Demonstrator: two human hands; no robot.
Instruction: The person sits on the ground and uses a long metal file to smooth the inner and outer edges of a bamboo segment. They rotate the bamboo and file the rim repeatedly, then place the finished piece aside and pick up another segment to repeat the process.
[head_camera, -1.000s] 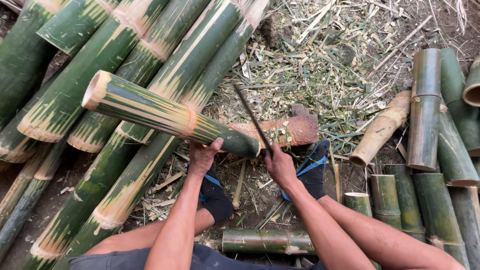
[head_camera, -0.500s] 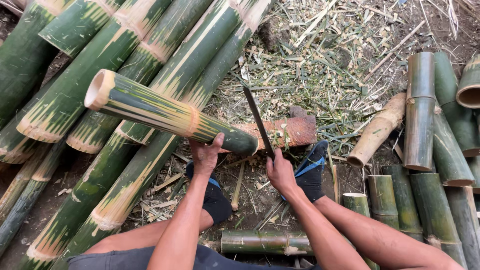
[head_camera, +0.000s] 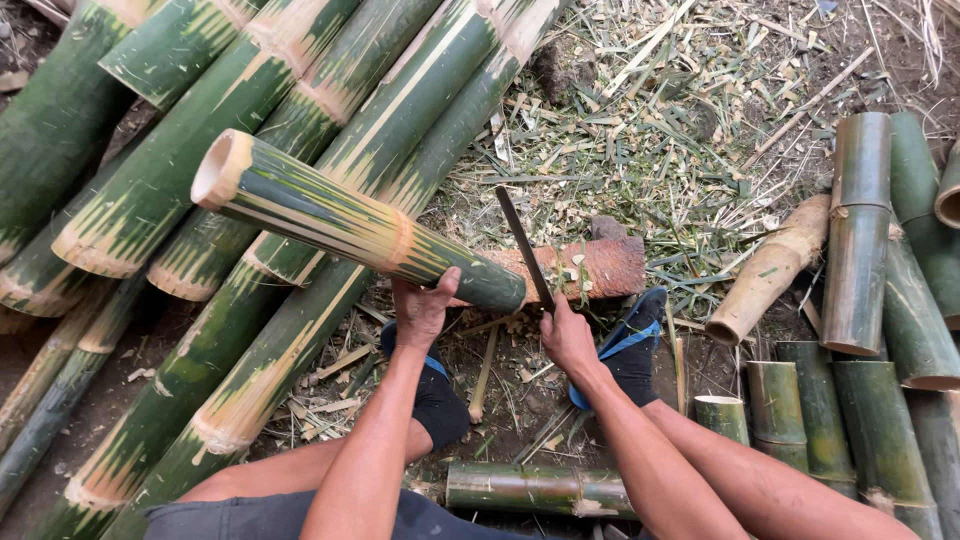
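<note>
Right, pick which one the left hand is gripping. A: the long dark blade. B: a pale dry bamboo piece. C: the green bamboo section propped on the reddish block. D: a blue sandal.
C: the left hand clasps the green bamboo section from below near its end on the reddish block, while the right hand holds the blade.

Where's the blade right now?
Head view, centre: the blade is in the right hand, raised beside the near end of the bamboo piece held by the left hand, over the wooden block.
</note>
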